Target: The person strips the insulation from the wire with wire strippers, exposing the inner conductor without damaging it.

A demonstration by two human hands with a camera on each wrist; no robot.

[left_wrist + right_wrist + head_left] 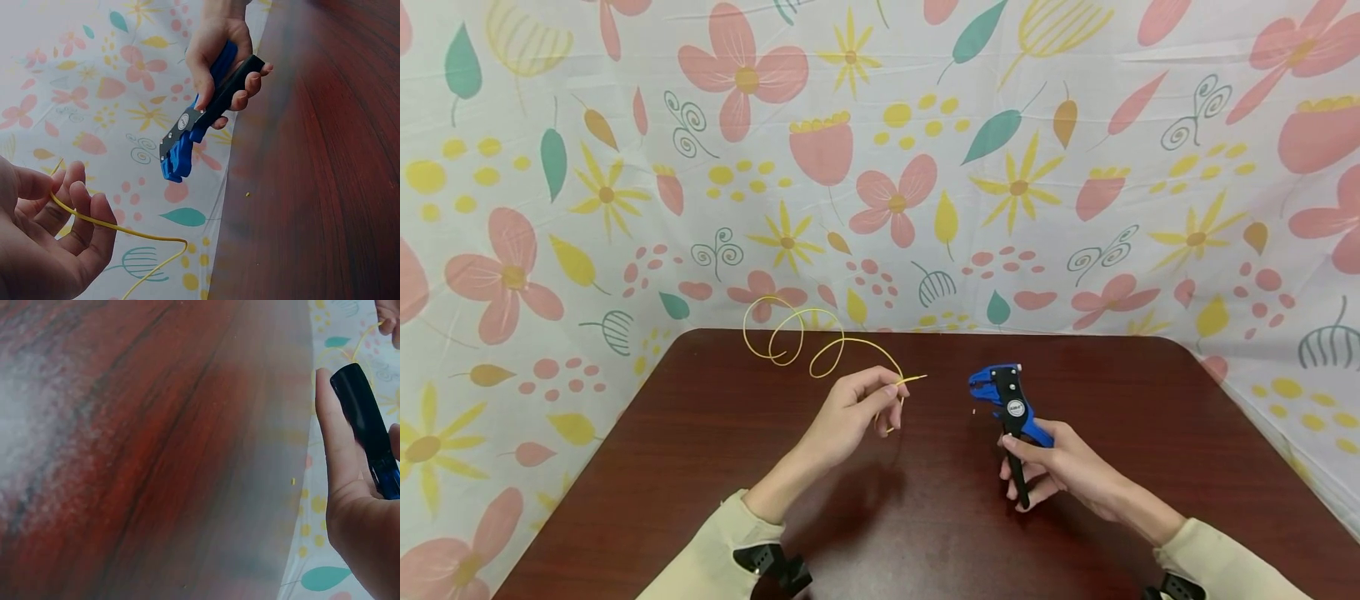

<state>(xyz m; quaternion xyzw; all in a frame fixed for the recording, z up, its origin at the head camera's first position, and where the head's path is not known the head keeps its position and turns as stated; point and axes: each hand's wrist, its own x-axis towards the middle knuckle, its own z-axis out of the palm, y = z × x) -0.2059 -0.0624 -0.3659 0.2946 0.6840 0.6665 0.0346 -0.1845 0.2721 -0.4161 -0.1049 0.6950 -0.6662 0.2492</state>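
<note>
My left hand [853, 406] pinches a thin yellow wire [134, 232] between thumb and forefinger, close to one end. That short end points right, toward the tool, and its tip looks paler than the rest. The wire's long part loops away behind the hand. In my right hand [1067, 467] is a wire stripper [1015, 407] with a black body and blue parts, its head up and tilted left. Thumb and fingers wrap its handles; the black handle [364, 415] shows in the right wrist view. A gap separates the stripper's head from the wire end.
A tiny yellow scrap [973, 411] lies on the dark wooden table [700, 467], just left of the stripper. Behind the table hangs a floral cloth [895, 133]. Each sleeve has a black strap at the wrist.
</note>
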